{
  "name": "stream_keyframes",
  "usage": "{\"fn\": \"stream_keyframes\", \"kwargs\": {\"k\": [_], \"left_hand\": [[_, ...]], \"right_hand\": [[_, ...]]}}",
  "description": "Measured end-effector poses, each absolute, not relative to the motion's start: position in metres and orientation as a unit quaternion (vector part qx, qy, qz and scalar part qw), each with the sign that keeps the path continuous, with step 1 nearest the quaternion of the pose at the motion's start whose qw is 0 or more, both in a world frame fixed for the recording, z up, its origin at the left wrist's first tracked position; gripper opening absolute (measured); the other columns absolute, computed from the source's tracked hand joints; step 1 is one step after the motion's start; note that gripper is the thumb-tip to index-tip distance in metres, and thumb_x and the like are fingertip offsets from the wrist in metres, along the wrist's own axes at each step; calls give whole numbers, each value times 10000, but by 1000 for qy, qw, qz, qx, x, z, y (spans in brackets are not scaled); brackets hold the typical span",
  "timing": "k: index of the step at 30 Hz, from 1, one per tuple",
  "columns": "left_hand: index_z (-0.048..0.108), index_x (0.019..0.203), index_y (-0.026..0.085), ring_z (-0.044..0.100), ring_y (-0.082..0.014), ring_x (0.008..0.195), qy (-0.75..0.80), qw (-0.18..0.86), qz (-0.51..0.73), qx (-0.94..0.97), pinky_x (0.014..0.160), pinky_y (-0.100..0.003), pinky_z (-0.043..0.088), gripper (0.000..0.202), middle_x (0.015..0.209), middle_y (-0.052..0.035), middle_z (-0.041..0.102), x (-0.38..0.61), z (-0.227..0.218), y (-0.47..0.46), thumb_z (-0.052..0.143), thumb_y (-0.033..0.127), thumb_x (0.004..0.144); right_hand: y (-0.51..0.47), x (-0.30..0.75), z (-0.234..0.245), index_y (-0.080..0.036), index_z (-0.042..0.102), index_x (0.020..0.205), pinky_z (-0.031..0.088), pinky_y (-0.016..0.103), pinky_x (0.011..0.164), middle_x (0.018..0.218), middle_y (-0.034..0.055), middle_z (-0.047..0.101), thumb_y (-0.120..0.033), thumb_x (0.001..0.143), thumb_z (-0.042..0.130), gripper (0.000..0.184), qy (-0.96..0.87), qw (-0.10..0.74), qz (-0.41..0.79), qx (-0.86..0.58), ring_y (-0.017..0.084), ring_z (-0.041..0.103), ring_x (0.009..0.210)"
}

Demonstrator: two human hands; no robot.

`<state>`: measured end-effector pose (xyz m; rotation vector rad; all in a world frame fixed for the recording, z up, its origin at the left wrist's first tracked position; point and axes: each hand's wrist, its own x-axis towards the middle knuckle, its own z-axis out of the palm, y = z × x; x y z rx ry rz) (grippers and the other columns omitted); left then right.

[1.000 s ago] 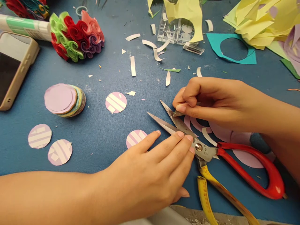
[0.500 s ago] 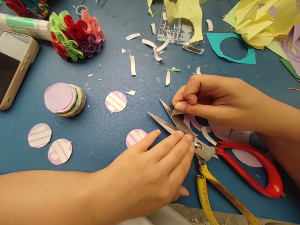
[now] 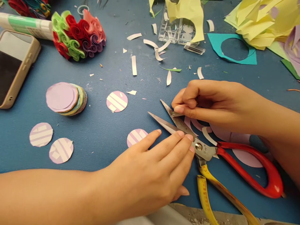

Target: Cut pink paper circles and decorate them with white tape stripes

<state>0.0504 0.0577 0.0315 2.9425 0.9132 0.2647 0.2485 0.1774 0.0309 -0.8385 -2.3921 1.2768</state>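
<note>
Large scissors [image 3: 198,147] lie with blades parted, one handle red, the other yellow and worn. My left hand [image 3: 150,168] is laid over them from the lower left, fingers stretched and fingertips touching a blade near the pivot. My right hand [image 3: 201,103] is closed in a pinch at the other blade. A thin greyish sliver [image 3: 177,114] pokes out from its thumb and finger against that blade; its kind is unclear. Partly under my left fingers is a purple paper disc with white strips [image 3: 136,137]. Purple paper offcuts [image 3: 246,157] lie beneath the scissors and right wrist.
A stack of paper discs [image 3: 62,97] stands left, near more striped discs [image 3: 61,150]. Behind are a phone [image 3: 18,59], a quilled paper flower piece [image 3: 78,37] and a clear plastic case [image 3: 167,32]. Crumpled yellow paper [image 3: 262,22] and a teal offcut [image 3: 214,43] lie far right.
My right hand has shifted slightly downward along the blade, uncovering more of a white paper strip behind it. My left hand keeps its place. The view has moved slightly.
</note>
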Motion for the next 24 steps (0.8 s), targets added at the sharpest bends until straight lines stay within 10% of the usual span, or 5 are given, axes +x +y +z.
{"fn": "stream_keyframes", "kwargs": {"k": [24], "left_hand": [[507, 1356, 98, 467, -205, 1339, 293, 49, 110, 949, 1060, -339, 405, 457, 1439, -102, 521, 51, 30, 60, 322, 342, 1017]], "right_hand": [[179, 248, 32, -215, 415, 737, 393, 168, 489, 695, -64, 496, -285, 887, 617, 261, -775, 164, 529, -303, 35, 472, 589]]}}
